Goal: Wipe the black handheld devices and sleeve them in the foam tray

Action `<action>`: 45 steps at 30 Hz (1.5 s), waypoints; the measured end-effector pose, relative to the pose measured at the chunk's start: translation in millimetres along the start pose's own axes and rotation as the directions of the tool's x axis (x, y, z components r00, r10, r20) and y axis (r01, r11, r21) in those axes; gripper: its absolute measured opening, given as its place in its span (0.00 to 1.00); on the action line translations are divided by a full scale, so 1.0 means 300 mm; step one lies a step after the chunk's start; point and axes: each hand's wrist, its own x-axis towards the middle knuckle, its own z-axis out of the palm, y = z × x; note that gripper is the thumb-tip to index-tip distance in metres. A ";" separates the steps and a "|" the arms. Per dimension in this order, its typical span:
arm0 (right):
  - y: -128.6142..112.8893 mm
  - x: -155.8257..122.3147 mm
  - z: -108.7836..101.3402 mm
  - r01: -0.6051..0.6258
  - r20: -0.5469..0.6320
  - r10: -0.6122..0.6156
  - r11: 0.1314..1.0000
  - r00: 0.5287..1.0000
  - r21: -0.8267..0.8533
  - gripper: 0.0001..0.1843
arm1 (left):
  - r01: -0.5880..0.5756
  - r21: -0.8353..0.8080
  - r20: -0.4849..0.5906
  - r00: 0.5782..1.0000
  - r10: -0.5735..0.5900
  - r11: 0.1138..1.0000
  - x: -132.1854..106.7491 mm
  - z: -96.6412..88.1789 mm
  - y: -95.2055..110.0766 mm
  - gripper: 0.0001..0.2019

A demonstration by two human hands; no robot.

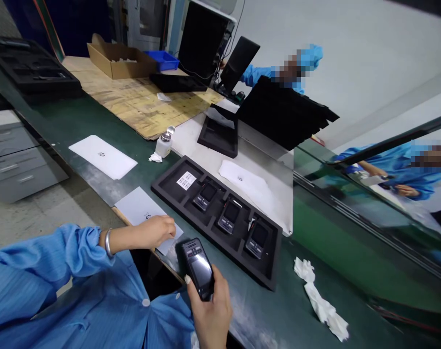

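Black and glossy, a handheld device (199,271) sits over the near edge of the bench (325,266), clamped by its sides between the thumb and fingers of the right hand (213,312), its keys (193,251) pointing away from the palm and its screen (202,269) catching light. An edge grip off the glass looks right; a light, level hold should guard the finish. The right wrist comes up from below, palm behind the casing's end. Apart from it, the left hand (151,232) reaches across, fingers bunched over a white sheet (133,204); whether they pinch anything, I cannot tell. Beyond lies a black foam tray (205,228) bearing three similar devices (229,215), then a dispenser bottle (164,145) and, farther off, a cardboard box (120,65).
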 end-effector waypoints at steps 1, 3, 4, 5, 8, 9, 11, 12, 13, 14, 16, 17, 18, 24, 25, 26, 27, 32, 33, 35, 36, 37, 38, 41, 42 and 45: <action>-0.009 0.007 0.006 -0.001 -0.005 0.001 1.000 1.000 -0.007 0.33 | 0.010 -0.021 -0.026 1.000 -0.010 1.000 -0.002 0.004 0.006 0.08; -0.021 0.015 0.016 0.002 -0.013 -0.002 1.000 1.000 -0.022 0.34 | 0.023 -0.064 -0.074 0.997 -0.028 0.998 -0.004 0.011 0.020 0.09; -0.025 0.016 0.019 0.002 -0.002 -0.002 1.000 1.000 -0.031 0.34 | 0.028 -0.085 -0.097 0.995 -0.036 0.996 -0.005 0.015 0.028 0.09; -0.027 0.016 0.021 0.006 0.020 -0.005 0.999 1.000 -0.037 0.34 | 0.031 -0.104 -0.119 0.992 -0.043 0.994 -0.005 0.018 0.035 0.10; -0.027 0.017 0.015 0.058 0.138 -0.057 0.998 0.989 -0.005 0.32 | 0.027 -0.150 -0.170 0.984 -0.053 0.988 -0.007 0.024 0.054 0.12; -0.025 0.020 0.012 0.080 0.170 -0.082 0.997 0.982 0.020 0.32 | 0.018 -0.162 -0.178 0.983 -0.048 0.987 -0.009 0.024 0.059 0.12; -0.023 0.031 0.004 0.096 0.192 -0.103 0.994 0.976 0.050 0.32 | -0.009 -0.180 -0.181 0.983 -0.024 0.984 -0.013 0.022 0.069 0.12; -0.023 0.039 0.001 0.087 0.186 -0.094 0.995 0.978 0.047 0.32 | -0.027 -0.187 -0.179 0.984 -0.007 0.982 -0.014 0.020 0.074 0.12; -0.024 0.047 -0.001 0.081 0.177 -0.087 0.996 0.980 0.040 0.32 | -0.048 -0.195 -0.175 0.984 0.013 0.980 -0.014 0.019 0.080 0.11; -0.027 0.055 -0.001 0.086 0.175 -0.091 0.996 0.980 0.038 0.32 | -0.070 -0.205 -0.173 0.984 0.034 0.976 -0.014 0.019 0.087 0.11; -0.037 0.067 0.000 0.117 0.201 -0.127 0.991 0.971 0.061 0.35 | -0.109 -0.231 -0.165 0.984 0.072 0.967 -0.010 0.020 0.103 0.10; -0.043 0.072 0.002 0.133 0.222 -0.148 0.988 0.964 0.080 0.38 | -0.124 -0.246 -0.159 0.983 0.086 0.961 -0.008 0.022 0.113 0.10; -0.050 0.077 0.004 0.138 0.234 -0.157 0.986 0.960 0.094 0.41 | -0.133 -0.258 -0.153 0.984 0.095 0.957 -0.006 0.024 0.123 0.10; -0.076 0.121 -0.008 0.123 0.263 -0.149 0.986 0.953 0.112 0.37 | -0.204 -0.219 -0.134 0.975 0.177 0.954 -0.011 -0.015 0.157 0.09; -0.079 0.131 -0.015 0.136 0.282 -0.164 0.984 0.945 0.118 0.35 | -0.231 -0.173 -0.128 0.969 0.210 0.958 -0.016 -0.030 0.153 0.09; -0.082 0.142 -0.024 0.143 0.297 -0.172 0.983 0.939 0.117 0.34 | -0.250 -0.113 -0.106 0.965 0.238 0.962 -0.020 -0.045 0.147 0.15; -0.086 0.154 -0.035 0.145 0.310 -0.173 0.983 0.935 0.111 0.34 | -0.258 -0.049 -0.073 0.965 0.254 0.965 -0.023 -0.056 0.138 0.25; -0.144 0.246 -0.107 0.169 0.402 -0.175 0.984 0.899 0.052 0.35 | -0.175 0.143 0.035 0.985 0.171 0.974 -0.006 -0.031 0.088 0.47; -0.164 0.268 -0.123 0.186 0.415 -0.193 0.981 0.889 0.057 0.36 | -0.169 0.137 0.011 0.986 0.169 0.976 0.003 -0.014 0.083 0.45; -0.207 0.307 -0.155 0.237 0.413 -0.264 0.964 0.871 0.116 0.40 | -0.179 0.083 -0.081 0.979 0.185 0.980 0.022 0.018 0.083 0.43; -0.225 0.322 -0.169 0.264 0.394 -0.309 0.950 0.866 0.164 0.42 | -0.191 0.039 -0.144 0.970 0.195 0.981 0.030 0.028 0.087 0.44; -0.239 0.332 -0.181 0.290 0.360 -0.351 0.933 0.864 0.215 0.43 | -0.203 -0.013 -0.212 0.957 0.196 0.979 0.037 0.034 0.093 0.44; -0.247 0.338 -0.190 0.310 0.314 -0.383 0.915 0.869 0.259 0.43 | -0.209 -0.066 -0.275 0.944 0.184 0.976 0.041 0.036 0.101 0.44; -0.237 0.333 -0.184 0.311 0.162 -0.370 0.902 0.915 0.300 0.36 | -0.192 -0.191 -0.412 0.906 0.099 0.963 0.044 0.027 0.120 0.44; -0.226 0.325 -0.172 0.297 0.126 -0.346 0.907 0.930 0.299 0.32 | -0.189 -0.219 -0.447 0.892 0.075 0.957 0.043 0.024 0.124 0.43; -0.198 0.297 -0.124 0.229 0.116 -0.276 0.923 0.954 0.310 0.22 | -0.219 -0.271 -0.527 0.849 0.046 0.937 0.035 0.023 0.121 0.44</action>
